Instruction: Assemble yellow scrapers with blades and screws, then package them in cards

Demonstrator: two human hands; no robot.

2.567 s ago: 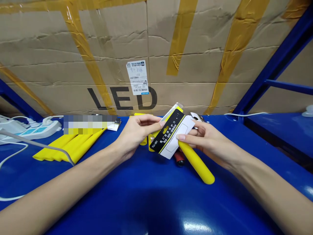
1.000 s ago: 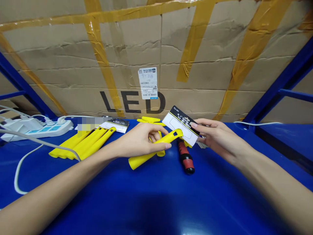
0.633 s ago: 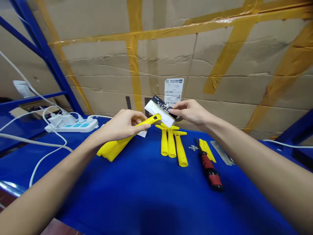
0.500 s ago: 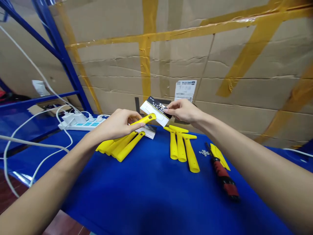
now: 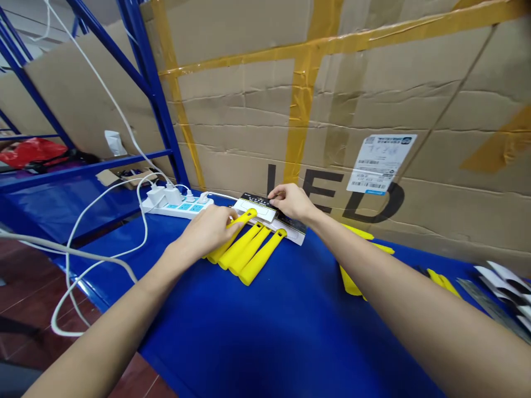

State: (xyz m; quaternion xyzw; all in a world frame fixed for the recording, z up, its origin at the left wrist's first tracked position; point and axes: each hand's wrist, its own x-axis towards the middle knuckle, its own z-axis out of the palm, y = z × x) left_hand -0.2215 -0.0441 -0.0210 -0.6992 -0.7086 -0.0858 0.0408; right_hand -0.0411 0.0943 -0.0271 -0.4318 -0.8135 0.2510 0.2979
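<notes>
My left hand (image 5: 210, 229) is closed around a yellow scraper handle (image 5: 248, 214), its holed end pointing away from me. At its far end lies a black-and-white printed card sleeve (image 5: 259, 209), and my right hand (image 5: 291, 201) pinches the sleeve's dark edge between thumb and fingers. Under and beside them, several more yellow handles (image 5: 262, 258) lie side by side on the blue table. Another printed card (image 5: 295, 234) shows partly beneath the held one, at the row's far end.
A white power strip (image 5: 178, 208) with plugs and looping cables stands left. Yellow T-shaped handles (image 5: 352, 283) lie partly behind my right forearm. More black-and-white cards (image 5: 504, 287) sit far right. A large taped cardboard box (image 5: 244, 121) backs the blue table (image 5: 265, 337).
The camera view has turned right-to-left, so the scene sits further right. Both hands have lowered the held handle and card onto the row of yellow handles.
</notes>
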